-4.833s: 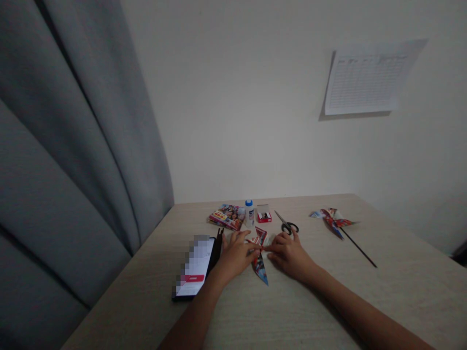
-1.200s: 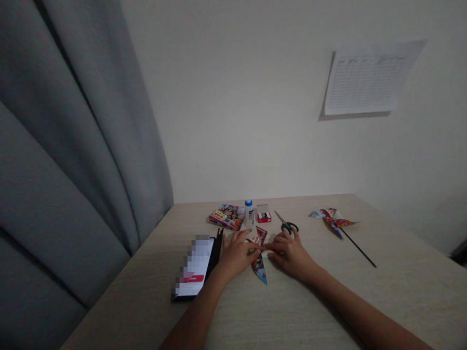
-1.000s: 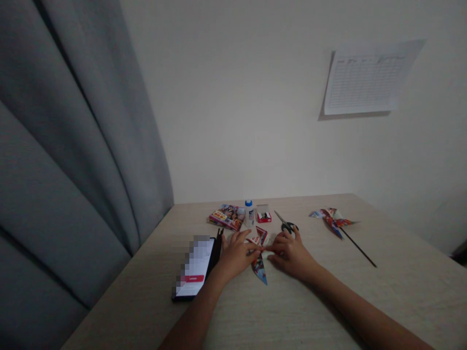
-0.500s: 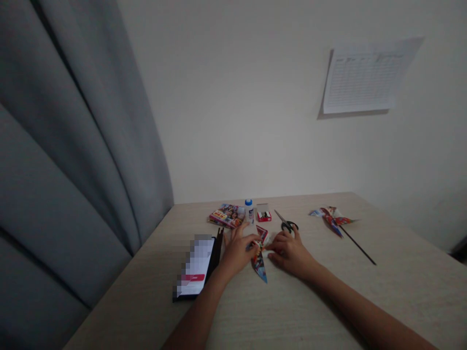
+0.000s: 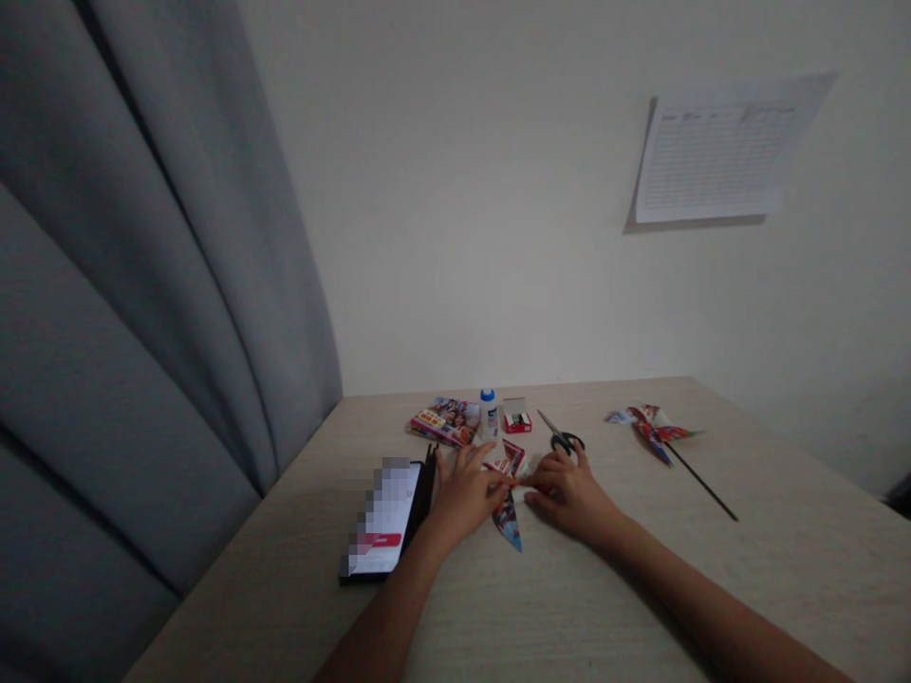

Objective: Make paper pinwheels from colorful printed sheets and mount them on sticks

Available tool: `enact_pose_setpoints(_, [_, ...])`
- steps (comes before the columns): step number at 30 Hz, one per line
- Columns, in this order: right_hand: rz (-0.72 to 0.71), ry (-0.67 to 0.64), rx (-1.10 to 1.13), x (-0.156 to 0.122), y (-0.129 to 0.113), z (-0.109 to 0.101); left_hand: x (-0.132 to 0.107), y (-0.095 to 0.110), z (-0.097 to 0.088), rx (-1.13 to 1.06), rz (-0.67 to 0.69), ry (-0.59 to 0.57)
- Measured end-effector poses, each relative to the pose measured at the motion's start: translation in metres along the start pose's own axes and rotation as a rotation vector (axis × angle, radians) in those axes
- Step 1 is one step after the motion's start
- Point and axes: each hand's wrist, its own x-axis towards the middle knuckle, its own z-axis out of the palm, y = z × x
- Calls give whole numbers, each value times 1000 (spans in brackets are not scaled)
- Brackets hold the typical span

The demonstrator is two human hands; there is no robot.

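Observation:
A folded piece of colourful printed paper (image 5: 509,517) lies on the wooden table (image 5: 569,607), with pointed flaps sticking out towards me and away from me. My left hand (image 5: 462,493) rests on its left side, fingertips pressed down at its middle. My right hand (image 5: 566,491) rests on its right side, its fingers pinched together and meeting the left fingertips at the paper's centre. Both hands cover much of the paper.
A phone (image 5: 384,520) with a lit screen lies left of my left hand, dark sticks (image 5: 429,474) beside it. Behind the hands are a colourful paper pack (image 5: 445,421), a glue bottle (image 5: 488,414), a small red box (image 5: 516,420) and scissors (image 5: 561,436). A finished pinwheel on a stick (image 5: 659,432) lies at the right. A grey curtain (image 5: 142,285) hangs left.
My hands have stayed on the folded paper, pressing at its centre with only small finger shifts. The view shifted slightly.

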Motion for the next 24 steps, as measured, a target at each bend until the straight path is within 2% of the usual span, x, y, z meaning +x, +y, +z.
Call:
enact_pose_setpoints(8, [15, 23, 57, 2, 5, 1, 1, -3, 2, -73, -37, -18])
enact_pose_setpoints(16, [13, 90, 39, 10, 14, 0, 6, -3, 7, -212, -77, 72])
enact_pose_setpoints(20, [51, 82, -12, 23, 23, -7, 9, -7, 11, -246, -56, 131])
enact_pose_setpoints(24, [131, 87, -147, 48, 30, -17, 10, -6, 7, -251, -61, 126])
